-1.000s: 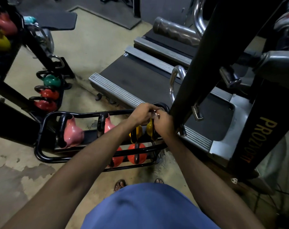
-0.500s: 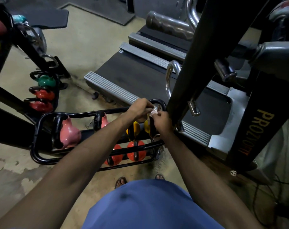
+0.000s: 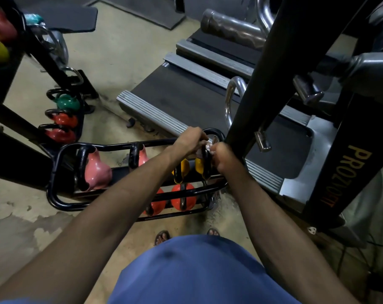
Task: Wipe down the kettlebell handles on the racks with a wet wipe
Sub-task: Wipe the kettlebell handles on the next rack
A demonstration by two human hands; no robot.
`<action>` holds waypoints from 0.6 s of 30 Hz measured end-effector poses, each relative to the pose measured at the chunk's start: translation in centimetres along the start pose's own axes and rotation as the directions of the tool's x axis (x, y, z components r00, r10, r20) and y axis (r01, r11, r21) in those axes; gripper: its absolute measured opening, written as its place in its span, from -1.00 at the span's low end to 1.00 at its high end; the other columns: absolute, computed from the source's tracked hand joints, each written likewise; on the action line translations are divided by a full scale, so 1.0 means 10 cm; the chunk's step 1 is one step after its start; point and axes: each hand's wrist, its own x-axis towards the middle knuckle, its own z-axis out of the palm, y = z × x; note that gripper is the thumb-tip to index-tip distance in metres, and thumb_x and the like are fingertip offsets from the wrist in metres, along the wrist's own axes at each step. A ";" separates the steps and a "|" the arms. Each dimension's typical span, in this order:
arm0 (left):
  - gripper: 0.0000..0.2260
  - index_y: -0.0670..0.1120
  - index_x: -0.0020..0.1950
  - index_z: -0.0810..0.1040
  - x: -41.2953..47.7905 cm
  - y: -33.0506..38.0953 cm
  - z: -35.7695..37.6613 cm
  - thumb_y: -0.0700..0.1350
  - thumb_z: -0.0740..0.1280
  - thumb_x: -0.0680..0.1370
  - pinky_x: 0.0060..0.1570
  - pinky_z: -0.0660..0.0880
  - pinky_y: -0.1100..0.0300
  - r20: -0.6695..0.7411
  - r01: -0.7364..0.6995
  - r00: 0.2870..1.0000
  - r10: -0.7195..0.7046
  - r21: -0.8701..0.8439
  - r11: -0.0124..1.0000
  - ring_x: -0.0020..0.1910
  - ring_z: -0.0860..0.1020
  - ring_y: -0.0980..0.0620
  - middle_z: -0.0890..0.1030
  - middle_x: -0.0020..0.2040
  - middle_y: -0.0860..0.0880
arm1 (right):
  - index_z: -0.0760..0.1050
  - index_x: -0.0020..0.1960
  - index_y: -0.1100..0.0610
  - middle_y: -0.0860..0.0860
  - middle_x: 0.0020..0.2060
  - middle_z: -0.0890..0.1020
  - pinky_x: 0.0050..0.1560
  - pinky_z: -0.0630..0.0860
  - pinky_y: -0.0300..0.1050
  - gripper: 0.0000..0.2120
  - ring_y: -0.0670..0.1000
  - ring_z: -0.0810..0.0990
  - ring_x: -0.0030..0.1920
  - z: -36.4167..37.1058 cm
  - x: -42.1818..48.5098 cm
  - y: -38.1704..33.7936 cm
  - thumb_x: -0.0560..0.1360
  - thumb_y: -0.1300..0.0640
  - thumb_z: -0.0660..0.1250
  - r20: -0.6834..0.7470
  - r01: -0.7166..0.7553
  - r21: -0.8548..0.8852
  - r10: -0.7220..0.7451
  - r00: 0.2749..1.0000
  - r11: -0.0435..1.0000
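A low black tube rack (image 3: 54, 178) on the floor holds pink, yellow and orange kettlebells. Both my hands meet over the rightmost yellow kettlebell (image 3: 199, 166). My left hand (image 3: 189, 140) curls over the top of its black handle (image 3: 206, 159). My right hand (image 3: 222, 153) pinches a small white wet wipe (image 3: 209, 147) against that handle. A second yellow kettlebell (image 3: 184, 167) sits just left of it. Two pink kettlebells (image 3: 96, 172) stand further left, and orange kettlebells (image 3: 183, 197) fill the lower row.
A black upright post (image 3: 258, 80) rises right beside my right hand. A treadmill deck (image 3: 186, 93) lies behind the rack. At left a slanted rack (image 3: 61, 119) carries green and red kettlebells. My sandalled feet (image 3: 162, 236) stand close to the rack.
My hands stay on the same yellow kettlebell handle; they shift slightly along it with the wipe. The view has drifted a little.
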 end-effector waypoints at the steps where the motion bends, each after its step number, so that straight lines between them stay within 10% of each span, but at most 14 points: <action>1: -0.78 -0.11 0.20 0.68 0.00 -0.01 0.00 -0.14 0.37 0.59 0.17 0.53 0.08 -0.005 0.003 1.000 -0.003 -0.003 1.000 0.14 0.64 -0.05 0.71 0.11 -0.10 | 0.44 -0.23 0.21 0.10 -0.41 0.46 -0.29 0.41 -0.11 -0.73 0.05 0.44 -0.36 0.02 0.05 -0.02 0.58 0.31 0.06 -0.036 -0.004 0.022 0.004 0.999 1.000; 5: -0.78 -0.11 0.20 0.68 -0.02 -0.03 0.02 -0.17 0.36 0.58 0.09 0.57 0.05 -0.004 0.002 1.000 -0.002 -0.014 1.000 0.03 0.68 -0.05 0.72 0.03 -0.11 | 0.47 -0.07 0.23 0.18 -0.26 0.47 -0.18 0.49 -0.03 -0.75 0.13 0.51 -0.26 0.06 0.07 0.10 0.58 0.30 0.02 0.040 -0.039 0.161 0.032 0.999 0.986; 12: -0.77 -0.09 0.19 0.69 -0.05 0.01 0.05 -0.10 0.36 0.58 0.12 0.55 0.00 -0.051 -0.008 0.999 0.008 0.004 1.000 0.10 0.65 -0.11 0.72 0.07 -0.11 | 0.43 -0.16 0.26 0.02 -0.57 0.53 -0.39 0.50 -0.21 -0.65 -0.05 0.56 -0.56 0.04 -0.12 0.04 0.71 0.20 0.02 0.117 -0.069 0.133 0.053 0.992 0.989; 15: -0.75 -0.13 0.20 0.68 -0.05 0.00 0.05 -0.06 0.40 0.57 0.15 0.54 0.01 -0.051 -0.018 0.999 0.015 -0.057 0.998 0.11 0.65 -0.08 0.72 0.08 -0.11 | 0.58 0.08 0.29 0.05 -0.19 0.65 -0.08 0.51 -0.09 -0.73 0.09 0.65 -0.13 0.00 -0.12 0.33 0.65 0.13 0.18 -0.079 0.289 -0.365 -0.338 0.938 0.885; 18: -0.73 -0.15 0.20 0.68 -0.05 -0.03 0.06 -0.05 0.43 0.56 0.17 0.55 0.03 -0.045 0.005 0.999 -0.011 -0.133 0.991 0.11 0.65 -0.04 0.72 0.07 -0.10 | 0.60 0.19 0.20 0.05 0.10 0.64 0.17 0.52 -0.08 -0.78 0.00 0.59 0.17 -0.06 -0.27 0.79 0.62 0.25 0.24 0.053 0.627 -0.576 -0.742 0.669 0.524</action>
